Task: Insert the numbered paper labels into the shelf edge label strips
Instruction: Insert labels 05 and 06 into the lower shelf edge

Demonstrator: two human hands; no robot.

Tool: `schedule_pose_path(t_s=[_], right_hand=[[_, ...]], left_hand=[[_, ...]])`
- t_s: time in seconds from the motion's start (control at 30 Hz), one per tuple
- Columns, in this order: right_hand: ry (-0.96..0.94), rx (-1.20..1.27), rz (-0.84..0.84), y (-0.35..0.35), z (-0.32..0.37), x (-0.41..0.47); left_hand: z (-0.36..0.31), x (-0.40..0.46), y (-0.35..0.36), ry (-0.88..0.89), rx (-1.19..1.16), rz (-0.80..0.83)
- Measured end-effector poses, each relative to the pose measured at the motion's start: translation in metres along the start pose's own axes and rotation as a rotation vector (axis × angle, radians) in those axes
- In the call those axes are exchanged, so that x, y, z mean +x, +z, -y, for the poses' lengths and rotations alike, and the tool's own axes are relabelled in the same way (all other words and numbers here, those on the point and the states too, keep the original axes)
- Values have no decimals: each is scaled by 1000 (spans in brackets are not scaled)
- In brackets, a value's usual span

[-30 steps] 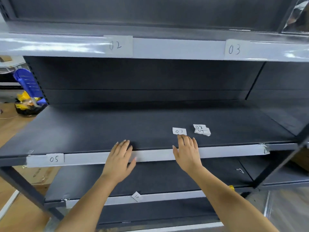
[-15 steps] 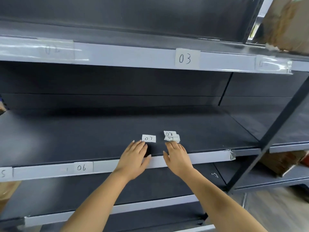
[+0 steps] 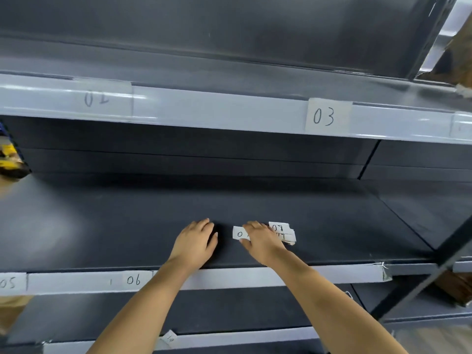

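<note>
Dark grey metal shelving [image 3: 102, 226]. Nearest, middle label strip [image 3: 229, 278] carries labels 05 [image 3: 7, 283] and 06 [image 3: 134, 279]. On the shelf, left hand [image 3: 195, 242] rests flat, fingers loose; right hand [image 3: 260, 240] presses the 07 label [image 3: 238, 233], beside the label stack [image 3: 283, 232]. Farther, upper strip [image 3: 217, 111] shows 03 [image 3: 324, 116].
</note>
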State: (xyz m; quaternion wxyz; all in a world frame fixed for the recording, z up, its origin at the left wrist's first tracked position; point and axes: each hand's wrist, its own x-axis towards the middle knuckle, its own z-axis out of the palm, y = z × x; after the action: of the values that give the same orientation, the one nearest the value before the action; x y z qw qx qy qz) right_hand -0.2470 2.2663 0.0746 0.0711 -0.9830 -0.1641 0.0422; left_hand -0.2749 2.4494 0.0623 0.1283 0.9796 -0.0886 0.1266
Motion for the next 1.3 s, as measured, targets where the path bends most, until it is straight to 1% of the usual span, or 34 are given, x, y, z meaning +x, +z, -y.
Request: schedule_pose_path(t_s=[0.1,0.2,0.33,0.5,0.7,0.8,0.9,0.97,1.1,1.23,1.27,1.3], right_hand=[[-5,-30,34,2,2,8],[-2,-60,23,4,2,10],[-37,-123,22,7,-2,12],[-34,-45,-39,5,-6,13],[-65,-50,-17,1,-14,1],[-86,-24,7,-9,-27,-14],[-142,-15,-6,-18,-46,-38],[-164,24,-31,-19,-59,-53],[-143,110,-96,-14,-80,-74],[-75,372,-156,-3,-87,-92],[-60,411,-162,-1,-88,-97],[-47,437,-168,1,-89,-100]], left_hand=[[10,12,1,30,-1,-13],[17,24,8,45,-19,-12],[18,29,15,70,-51,-61],[12,28,16,111,-9,-84],[1,15,13,76,42,-101],[-13,3,11,37,77,-111],[-35,-11,13,-28,50,-87],[-51,-22,15,-51,40,-84],[-79,-47,21,0,130,-109],[-97,-77,30,27,193,-105],[-100,-83,33,44,202,-132],[-103,-86,35,46,202,-122]])
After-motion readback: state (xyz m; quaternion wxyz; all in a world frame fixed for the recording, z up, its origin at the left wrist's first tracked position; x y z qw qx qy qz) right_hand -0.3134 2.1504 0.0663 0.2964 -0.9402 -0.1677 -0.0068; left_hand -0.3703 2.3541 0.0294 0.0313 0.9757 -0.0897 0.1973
